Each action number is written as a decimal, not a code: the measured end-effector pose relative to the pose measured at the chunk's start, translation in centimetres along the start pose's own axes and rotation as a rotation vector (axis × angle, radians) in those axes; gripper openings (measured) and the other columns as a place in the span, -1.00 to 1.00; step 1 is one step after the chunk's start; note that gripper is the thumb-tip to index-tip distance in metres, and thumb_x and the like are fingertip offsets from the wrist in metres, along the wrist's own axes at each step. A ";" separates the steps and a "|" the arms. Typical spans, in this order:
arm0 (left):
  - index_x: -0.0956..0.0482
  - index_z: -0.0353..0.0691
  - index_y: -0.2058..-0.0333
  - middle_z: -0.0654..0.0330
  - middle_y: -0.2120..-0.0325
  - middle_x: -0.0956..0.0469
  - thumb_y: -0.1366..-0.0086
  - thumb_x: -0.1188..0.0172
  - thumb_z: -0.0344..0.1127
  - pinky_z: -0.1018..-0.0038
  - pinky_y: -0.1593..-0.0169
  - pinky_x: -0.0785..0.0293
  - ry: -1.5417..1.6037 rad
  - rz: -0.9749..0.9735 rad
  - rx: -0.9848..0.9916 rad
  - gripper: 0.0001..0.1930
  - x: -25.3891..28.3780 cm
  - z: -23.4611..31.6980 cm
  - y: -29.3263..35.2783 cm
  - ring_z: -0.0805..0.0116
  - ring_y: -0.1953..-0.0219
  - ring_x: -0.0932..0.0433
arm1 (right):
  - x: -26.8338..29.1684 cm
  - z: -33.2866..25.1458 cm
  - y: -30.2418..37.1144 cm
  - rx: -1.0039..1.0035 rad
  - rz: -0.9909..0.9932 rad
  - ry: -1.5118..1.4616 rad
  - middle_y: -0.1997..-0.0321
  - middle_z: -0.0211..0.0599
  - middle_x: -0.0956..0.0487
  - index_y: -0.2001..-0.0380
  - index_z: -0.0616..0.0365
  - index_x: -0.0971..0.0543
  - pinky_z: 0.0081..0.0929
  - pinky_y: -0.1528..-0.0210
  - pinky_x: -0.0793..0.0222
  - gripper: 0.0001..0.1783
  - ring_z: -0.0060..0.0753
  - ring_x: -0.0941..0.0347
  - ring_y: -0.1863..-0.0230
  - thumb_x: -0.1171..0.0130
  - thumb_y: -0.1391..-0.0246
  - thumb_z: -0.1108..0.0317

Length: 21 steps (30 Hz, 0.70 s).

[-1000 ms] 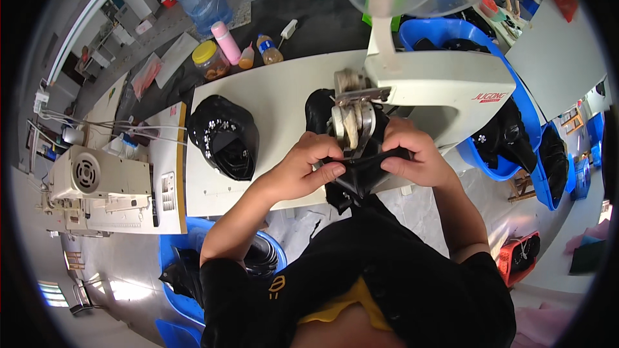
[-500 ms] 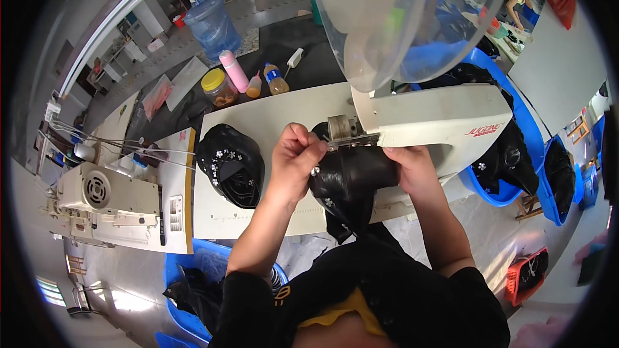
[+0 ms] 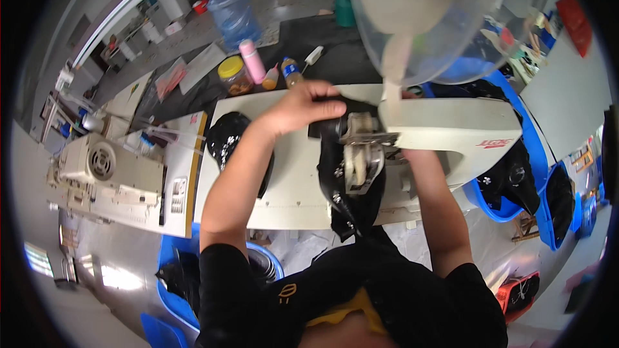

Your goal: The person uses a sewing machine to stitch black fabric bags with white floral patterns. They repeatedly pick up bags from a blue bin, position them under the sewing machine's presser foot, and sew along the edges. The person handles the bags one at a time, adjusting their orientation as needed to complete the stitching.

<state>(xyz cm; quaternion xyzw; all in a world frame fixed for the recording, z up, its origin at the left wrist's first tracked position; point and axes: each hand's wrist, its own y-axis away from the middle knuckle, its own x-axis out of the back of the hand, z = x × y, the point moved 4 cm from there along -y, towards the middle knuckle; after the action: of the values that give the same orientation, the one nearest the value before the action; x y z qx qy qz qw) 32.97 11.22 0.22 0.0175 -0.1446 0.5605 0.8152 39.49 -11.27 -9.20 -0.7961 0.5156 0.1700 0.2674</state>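
Note:
A black glossy leather-like piece (image 3: 332, 183) with silver flower-shaped ornaments lies around the working head (image 3: 361, 161) of a cream-coloured bench machine (image 3: 445, 119). Its lower end hangs past the table's near edge. My left hand (image 3: 306, 108) is closed on the far end of the piece, thumb against fingers, left of the head. On the other side, my right hand (image 3: 419, 158) reaches under the machine's arm. Its fingers are hidden there. A second black ornamented piece (image 3: 225, 138) rests on the white tabletop to the left, partly covered by my left forearm.
Clear hoppers (image 3: 438, 45) rise above the machine. A yellow-lidded jar (image 3: 233, 74), a pink flask (image 3: 252, 62) and small bottles stand beyond the tabletop. Another machine (image 3: 106, 167) is at left. Blue tubs (image 3: 532, 135) of black pieces stand at right; another blue tub (image 3: 171, 296) is below left.
My left hand has moved away from me, to the far end of the black piece. The piece has turned and opened around the head. My right hand has slipped behind the machine's arm.

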 end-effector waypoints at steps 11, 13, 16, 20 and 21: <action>-0.55 -0.10 0.37 0.17 0.37 -0.44 0.08 -0.33 -0.21 0.30 0.14 -0.24 -1.198 0.352 -0.187 -0.74 -1.5 -4.0 16.5 0.18 0.26 -0.44 | 2.9 1.4 7.9 -0.172 0.121 0.190 0.35 -0.33 -0.49 0.20 0.15 -0.44 -0.48 0.28 -0.31 -0.83 -0.46 -0.39 0.35 -0.05 -0.11 0.40; -0.55 -0.08 0.41 0.21 0.26 -0.42 0.12 -0.30 -0.25 0.28 0.14 -0.22 -1.239 0.337 0.129 -0.77 -2.9 -11.3 20.2 0.22 0.16 -0.39 | 4.0 2.3 9.2 -0.284 0.133 0.232 0.44 -0.35 -0.47 0.27 0.15 -0.44 -0.53 0.34 -0.26 -0.88 -0.50 -0.35 0.44 -0.04 -0.11 0.41; -0.57 -0.11 0.22 0.09 -0.09 -0.19 0.06 -0.19 -0.29 0.08 -0.11 -0.11 -1.200 0.327 0.377 -0.67 -4.4 -20.5 24.0 0.11 -0.19 -0.10 | 4.8 3.0 11.4 -0.353 0.133 0.231 0.50 -0.37 -0.46 0.33 0.15 -0.43 -0.58 0.36 -0.24 -0.92 -0.51 -0.34 0.44 -0.05 -0.10 0.40; -0.51 -0.22 0.12 0.03 -0.15 -0.12 0.02 -0.12 -0.30 -0.09 -0.22 0.09 -1.478 0.370 0.485 -0.59 -4.5 -25.1 24.1 0.01 -0.29 0.07 | 5.0 3.2 13.4 -0.373 0.206 0.441 0.51 -0.36 -0.47 0.34 0.18 -0.44 -0.59 0.38 -0.23 -0.90 -0.55 -0.34 0.47 -0.06 -0.07 0.41; -0.50 -0.25 0.11 0.03 -0.16 -0.11 0.00 -0.10 -0.30 -0.13 -0.23 0.14 -1.505 0.342 0.476 -0.59 -4.1 -25.3 23.7 0.00 -0.30 0.09 | 4.8 3.2 13.6 -0.369 0.178 0.474 0.53 -0.36 -0.48 0.34 0.19 -0.45 -0.59 0.39 -0.24 -0.91 -0.55 -0.34 0.49 -0.06 -0.06 0.43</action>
<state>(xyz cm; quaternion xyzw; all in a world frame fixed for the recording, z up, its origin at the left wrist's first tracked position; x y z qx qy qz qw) 15.28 21.08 -28.24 0.5411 -0.5320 0.5313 0.3767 29.05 -17.29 -17.76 -0.8003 0.5918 0.0932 -0.0254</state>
